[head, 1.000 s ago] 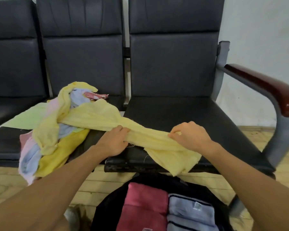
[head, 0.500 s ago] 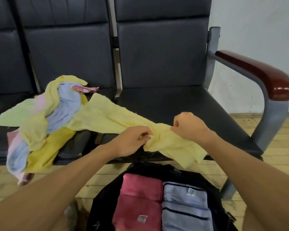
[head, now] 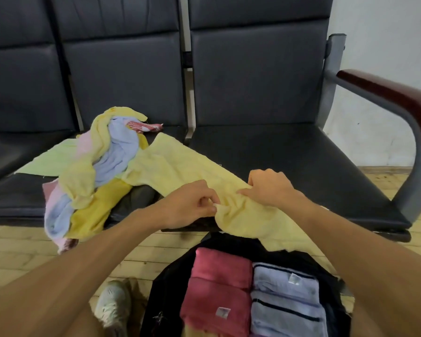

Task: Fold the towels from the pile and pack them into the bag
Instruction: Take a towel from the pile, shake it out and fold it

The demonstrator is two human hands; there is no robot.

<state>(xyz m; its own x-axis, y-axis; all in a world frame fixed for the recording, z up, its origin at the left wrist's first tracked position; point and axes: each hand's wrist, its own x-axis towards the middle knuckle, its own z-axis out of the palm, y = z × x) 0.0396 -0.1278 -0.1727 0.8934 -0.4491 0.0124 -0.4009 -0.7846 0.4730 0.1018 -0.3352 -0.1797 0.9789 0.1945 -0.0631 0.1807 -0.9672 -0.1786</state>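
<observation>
I see the pale yellow towel (head: pixel 180 171), soft fuzzy terry, rumpled into a long band across the black padded bench (head: pixel 301 161). Its long axis runs from the pile (head: pixel 95 181) at far left to near right, where its end hangs over the seat's front edge above the black bag (head: pixel 161 300). My left hand (head: pixel 190 205) and right hand (head: pixel 270 188) sit close together, fingers (head: pixel 210 207) curled and pinching its bunched middle. In the bag lie a folded red towel (head: pixel 216 288) and a dark-striped lilac towel (head: pixel 287 305), each with a small white tag I can't read.
</observation>
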